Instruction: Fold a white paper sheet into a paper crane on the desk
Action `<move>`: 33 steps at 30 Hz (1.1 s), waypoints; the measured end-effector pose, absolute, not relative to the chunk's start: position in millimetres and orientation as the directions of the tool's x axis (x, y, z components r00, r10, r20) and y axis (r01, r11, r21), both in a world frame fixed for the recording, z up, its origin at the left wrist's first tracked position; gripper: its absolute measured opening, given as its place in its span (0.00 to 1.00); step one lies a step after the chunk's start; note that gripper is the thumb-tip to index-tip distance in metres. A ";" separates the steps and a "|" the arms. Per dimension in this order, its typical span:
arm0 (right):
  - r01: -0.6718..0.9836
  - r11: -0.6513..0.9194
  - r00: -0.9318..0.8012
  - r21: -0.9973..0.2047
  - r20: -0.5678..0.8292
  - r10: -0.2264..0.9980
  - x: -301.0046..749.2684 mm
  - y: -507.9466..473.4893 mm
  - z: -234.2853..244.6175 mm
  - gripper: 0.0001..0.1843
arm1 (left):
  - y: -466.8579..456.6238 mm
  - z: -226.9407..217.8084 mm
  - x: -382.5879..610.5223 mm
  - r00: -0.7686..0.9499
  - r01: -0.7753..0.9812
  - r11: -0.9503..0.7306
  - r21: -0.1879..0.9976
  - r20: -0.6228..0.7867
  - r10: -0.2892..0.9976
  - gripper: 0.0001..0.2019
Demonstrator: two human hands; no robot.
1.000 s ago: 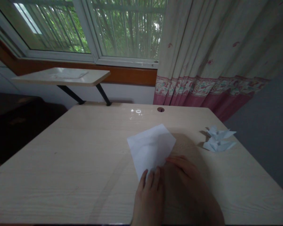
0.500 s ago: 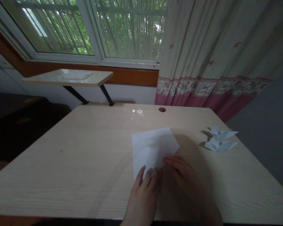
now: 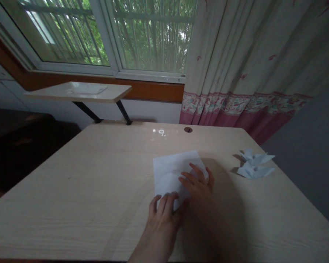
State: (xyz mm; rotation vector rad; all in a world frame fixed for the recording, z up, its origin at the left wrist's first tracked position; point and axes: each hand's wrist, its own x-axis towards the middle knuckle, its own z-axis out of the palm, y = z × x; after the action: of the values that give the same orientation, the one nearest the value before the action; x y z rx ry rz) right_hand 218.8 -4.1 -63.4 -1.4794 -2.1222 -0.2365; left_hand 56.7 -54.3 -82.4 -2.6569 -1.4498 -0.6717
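Observation:
A white sheet of paper (image 3: 168,170) lies flat on the light wooden desk in front of me, its right corner folded or cut at a slant. My left hand (image 3: 163,215) is at the near edge of the sheet, its bent fingertips pressing that edge and its thumb partly hidden. Over the sheet's right part rests my right hand (image 3: 198,186), the fingers spread and touching the paper. Between and beneath the hands, the near right portion of the sheet is covered.
Two folded paper figures (image 3: 256,171) stand close together by the desk's right edge. A small raised shelf (image 3: 112,95) on black legs is at the back left, with a clear plastic-looking item on it. A round cable hole (image 3: 188,129) is near the back edge, below the curtain (image 3: 221,73).
My right hand has moved up and left from the sheet's lower right edge onto the paper, spreading its fingers. The left hand has shifted slightly left, its fingers more curled.

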 end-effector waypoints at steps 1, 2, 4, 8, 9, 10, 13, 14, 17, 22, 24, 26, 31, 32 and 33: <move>0.910 0.384 -0.253 -0.156 0.525 0.812 220.9 -3.9 -65.0 0.14 | -54.0 -81.5 52.8 0.496 0.796 -0.585 0.156 0.388 0.777 0.20; 0.908 0.387 -0.251 -0.163 0.529 0.811 222.9 -4.1 -66.0 0.15 | -54.0 -80.8 48.5 0.531 0.776 -0.615 0.143 0.380 0.758 0.20; 0.900 0.394 -0.249 -0.187 0.520 0.817 226.1 -5.1 -66.3 0.17 | -54.6 -79.3 39.3 0.608 0.727 -0.676 0.125 0.339 0.717 0.20; 0.898 0.373 -0.226 -0.233 0.481 0.847 229.4 -8.4 -61.8 0.22 | -55.3 -73.0 26.0 0.714 0.656 -0.753 0.057 0.278 0.643 0.20; 0.901 0.361 -0.218 -0.241 0.468 0.856 229.9 -9.4 -59.9 0.23 | -55.1 -70.5 24.7 0.714 0.660 -0.750 0.048 0.269 0.646 0.20; 0.904 0.349 -0.211 -0.247 0.452 0.867 230.3 -10.3 -57.6 0.23 | -54.8 -67.6 24.1 0.706 0.671 -0.740 0.048 0.264 0.658 0.20; 0.917 0.312 -0.189 -0.248 0.419 0.888 231.8 -12.9 -49.8 0.22 | -52.6 -58.7 24.7 0.640 0.722 -0.685 0.093 0.284 0.714 0.19; 0.919 0.305 -0.183 -0.248 0.417 0.890 232.5 -13.5 -47.3 0.20 | -51.4 -56.0 25.2 0.622 0.730 -0.674 0.114 0.299 0.724 0.18; 0.921 0.290 -0.150 -0.262 0.449 0.881 234.5 -14.9 -41.1 0.16 | -47.9 -50.0 27.1 0.580 0.732 -0.660 0.166 0.355 0.733 0.15; 0.905 0.296 -0.086 -0.307 0.549 0.832 237.2 -21.4 -33.3 0.09 | -47.2 -45.5 34.3 0.480 0.747 -0.615 0.255 0.434 0.763 0.14; 0.895 0.303 -0.062 -0.326 0.583 0.810 239.6 -27.3 -31.2 0.09 | -48.1 -45.7 38.0 0.448 0.730 -0.608 0.312 0.453 0.770 0.15; 0.886 0.338 -0.080 -0.317 0.614 0.785 244.4 -35.0 -30.7 0.09 | -47.8 -46.8 41.1 0.421 0.718 -0.603 0.349 0.472 0.774 0.15; 0.858 0.468 -0.272 -0.213 0.584 0.765 260.7 -62.6 -39.1 0.11 | -42.1 -52.1 43.5 0.522 0.695 -0.659 0.288 0.427 0.738 0.22; 0.854 0.475 -0.276 -0.215 0.585 0.762 262.8 -69.7 -42.2 0.13 | -41.3 -53.6 43.3 0.561 0.676 -0.681 0.282 0.402 0.724 0.22; 0.863 0.444 -0.243 -0.242 0.570 0.785 264.3 -77.0 -45.6 0.15 | -41.0 -55.3 42.9 0.597 0.652 -0.703 0.282 0.381 0.706 0.21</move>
State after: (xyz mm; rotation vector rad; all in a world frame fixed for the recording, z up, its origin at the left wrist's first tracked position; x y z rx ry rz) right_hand 264.3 -77.0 -45.6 -1.3757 -2.0639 -0.1596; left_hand 42.9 -41.0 -55.3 -2.9072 -1.2420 -0.7753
